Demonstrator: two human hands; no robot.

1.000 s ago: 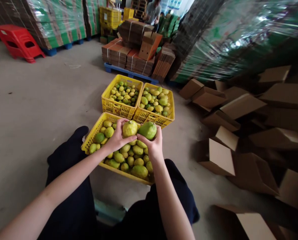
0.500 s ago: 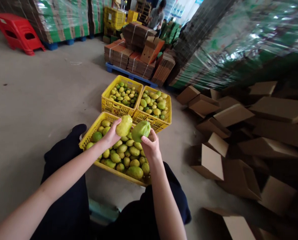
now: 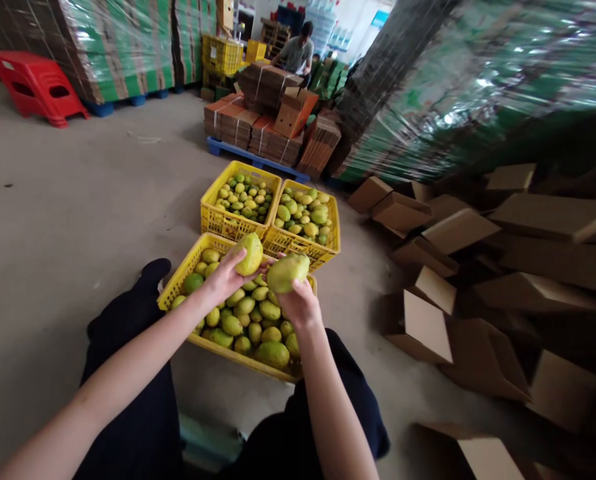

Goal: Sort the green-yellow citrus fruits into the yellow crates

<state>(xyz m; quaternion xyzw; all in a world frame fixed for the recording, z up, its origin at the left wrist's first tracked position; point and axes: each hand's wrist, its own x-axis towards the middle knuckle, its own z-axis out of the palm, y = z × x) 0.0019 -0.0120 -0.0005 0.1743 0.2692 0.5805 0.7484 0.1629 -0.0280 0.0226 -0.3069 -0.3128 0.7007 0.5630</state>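
Observation:
My left hand (image 3: 225, 274) is closed round a yellow lemon (image 3: 250, 254), whose upper side shows past the fingers. Close beside it, my right hand (image 3: 301, 303) grips a larger, pale green lemon (image 3: 288, 272) with the thumb along its near side. Both fruits are held above the near yellow crate (image 3: 238, 362), which is full of green and yellow lemons (image 3: 272, 355). The forearms hide part of that crate's contents.
Two more yellow crates, left (image 3: 228, 220) and right (image 3: 303, 252), hold lemons just beyond. Behind them, flattened cartons (image 3: 273, 143) lie on a blue pallet (image 3: 258, 160). Cardboard boxes (image 3: 483, 353) are heaped at right, a red stool (image 3: 41, 87) stands far left, and a person (image 3: 298, 55) is at the back.
The right hand has turned its lemon, so a paler side and a different end show. The left hand's lemon has tilted more upright. The whole view has shifted slightly.

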